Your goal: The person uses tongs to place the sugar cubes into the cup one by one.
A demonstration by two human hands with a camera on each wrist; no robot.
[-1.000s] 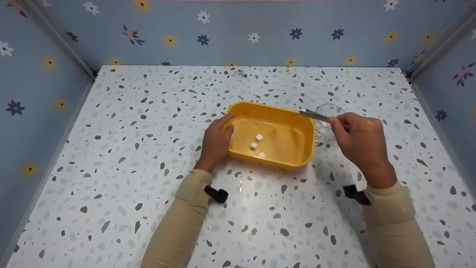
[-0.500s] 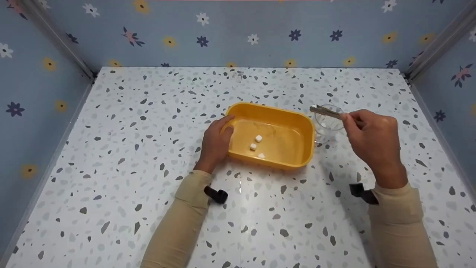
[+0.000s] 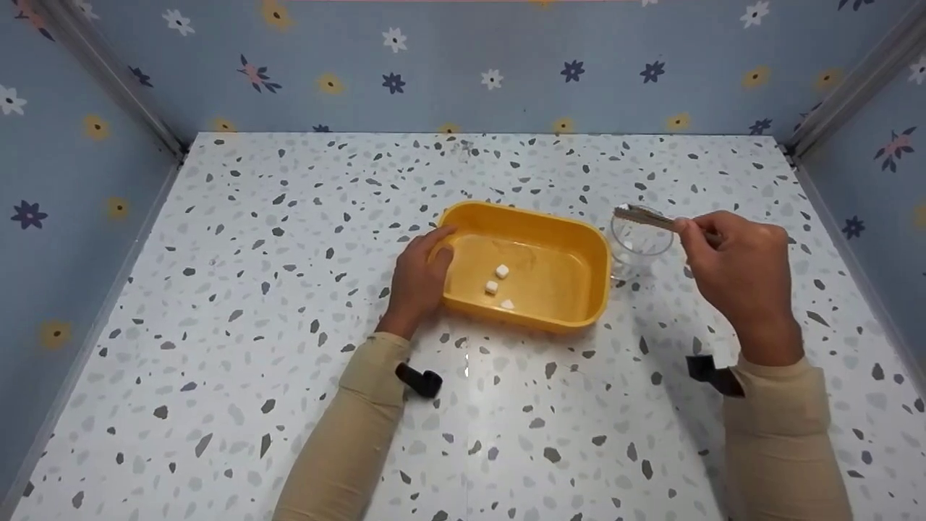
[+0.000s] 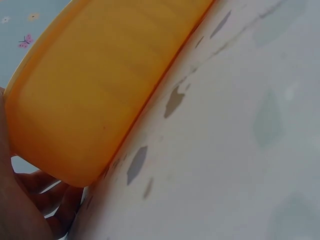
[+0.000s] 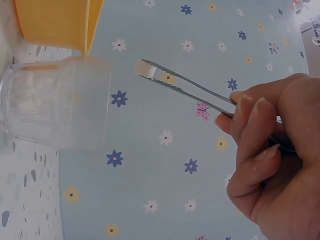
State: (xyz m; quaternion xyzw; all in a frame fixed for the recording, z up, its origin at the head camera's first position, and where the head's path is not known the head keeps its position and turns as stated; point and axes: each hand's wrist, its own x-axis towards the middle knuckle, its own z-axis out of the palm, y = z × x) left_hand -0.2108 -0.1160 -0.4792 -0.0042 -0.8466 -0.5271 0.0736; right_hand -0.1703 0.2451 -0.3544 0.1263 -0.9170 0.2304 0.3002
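The right hand [image 3: 749, 271] pinches metal tweezers [image 3: 647, 217] over the mouth of a clear cup [image 3: 642, 253]. In the right wrist view the tweezers [image 5: 192, 92] clasp a white cube [image 5: 145, 68] at their tips, above the rim of the clear cup [image 5: 60, 102]. At the left end of a yellow tub [image 3: 539, 318], the left hand [image 3: 421, 278] grips the wall, thumb inside and fingers round the outside. Two white cubes [image 3: 502, 271] and a white piece [image 3: 507, 305] lie on the tub's floor.
The cup stands against or very near the tub's right end. A speckled white tabletop [image 3: 217, 304] carries them all, with flowered blue panels [image 3: 448, 58] behind and at both sides.
The right hand has moved right with the tweezers, from above the tub's right rim to over the cup. The left hand and the tub have stayed in place.
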